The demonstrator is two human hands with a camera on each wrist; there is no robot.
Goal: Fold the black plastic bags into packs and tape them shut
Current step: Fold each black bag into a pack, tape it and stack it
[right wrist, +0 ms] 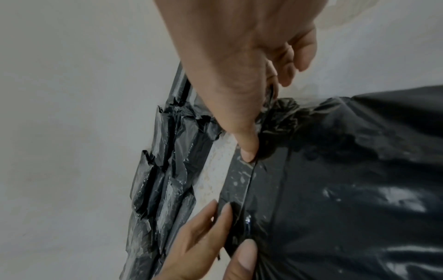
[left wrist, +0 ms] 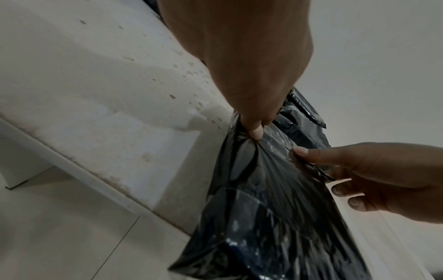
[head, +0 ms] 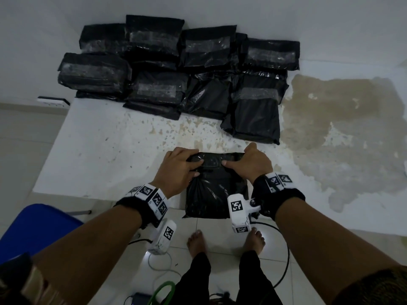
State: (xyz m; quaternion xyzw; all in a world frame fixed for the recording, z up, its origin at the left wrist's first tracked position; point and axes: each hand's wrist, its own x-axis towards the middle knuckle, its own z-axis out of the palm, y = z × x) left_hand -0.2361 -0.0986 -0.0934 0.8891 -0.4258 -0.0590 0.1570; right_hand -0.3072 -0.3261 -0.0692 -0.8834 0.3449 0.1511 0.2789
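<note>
A black plastic bag (head: 211, 190) lies at the white table's near edge, its lower part hanging over toward the floor. Its far end is folded back into a glossy strip (right wrist: 237, 181). My left hand (head: 193, 160) grips the left end of that fold, thumb on top and fingers curled over the far side. My right hand (head: 237, 158) grips the right end the same way. In the left wrist view the left thumb (left wrist: 256, 132) presses into bunched plastic of the bag (left wrist: 275, 217). The right thumb (right wrist: 248, 153) presses on the fold's edge of the bag (right wrist: 347, 180).
Several taped black packs (head: 176, 69) are stacked along the wall at the back of the table (head: 99, 150), also seen as the packs (right wrist: 163, 180). A brown stain (head: 341, 119) covers the right side. A blue chair (head: 33, 227), cables (head: 163, 267) and my bare feet are below.
</note>
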